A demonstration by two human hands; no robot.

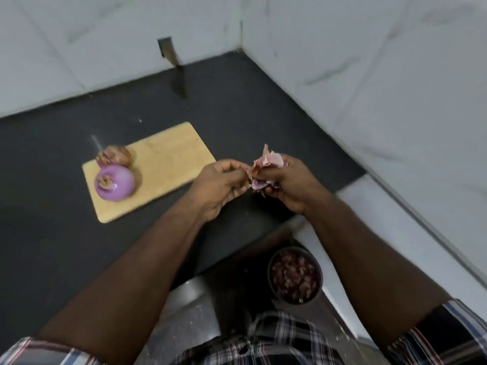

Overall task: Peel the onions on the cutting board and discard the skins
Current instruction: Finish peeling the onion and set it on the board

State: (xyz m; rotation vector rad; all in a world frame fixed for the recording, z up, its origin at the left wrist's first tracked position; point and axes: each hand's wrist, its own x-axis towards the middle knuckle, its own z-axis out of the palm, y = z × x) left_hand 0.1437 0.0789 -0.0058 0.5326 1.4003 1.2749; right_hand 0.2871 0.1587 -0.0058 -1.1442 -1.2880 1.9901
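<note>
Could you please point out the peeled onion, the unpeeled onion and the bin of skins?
peeled onion (116, 183): head view, its glossy purple side.
unpeeled onion (114, 154): head view, its brown papery top.
bin of skins (294, 275): head view, the skins inside.

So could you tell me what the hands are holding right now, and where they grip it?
Both hold a bunch of onion skins. The right hand grips the bunch from its right side; the left hand pinches its left edge with its fingertips.
</note>
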